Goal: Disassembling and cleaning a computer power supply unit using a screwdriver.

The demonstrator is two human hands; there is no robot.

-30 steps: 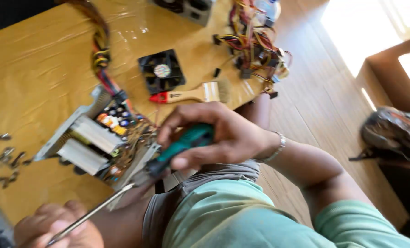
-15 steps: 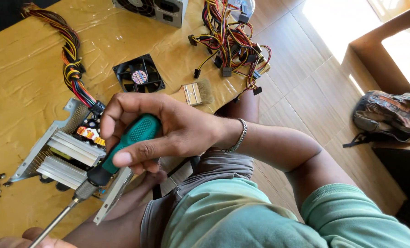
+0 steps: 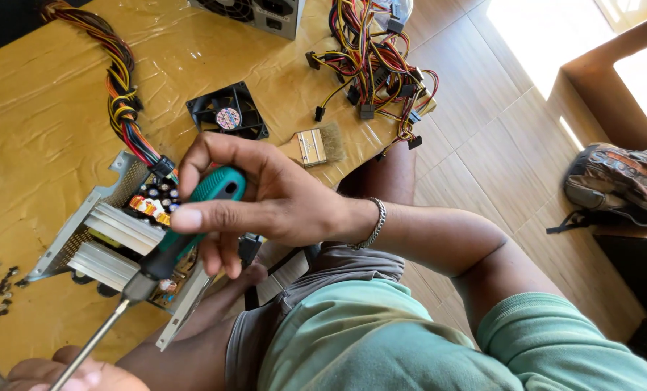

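Fingers of your right hand (image 3: 265,203) curl tight around the green handle of a screwdriver (image 3: 165,253), whose shaft slants down toward the bottom left corner. Your left hand (image 3: 77,375) sits there at the frame's edge, just beside the shaft; you cannot tell whether it grips anything. Under the tool lies an opened power supply (image 3: 113,232) on the yellow-covered table (image 3: 34,123), with a black fan (image 3: 228,112) and a small brush (image 3: 320,143) beyond.
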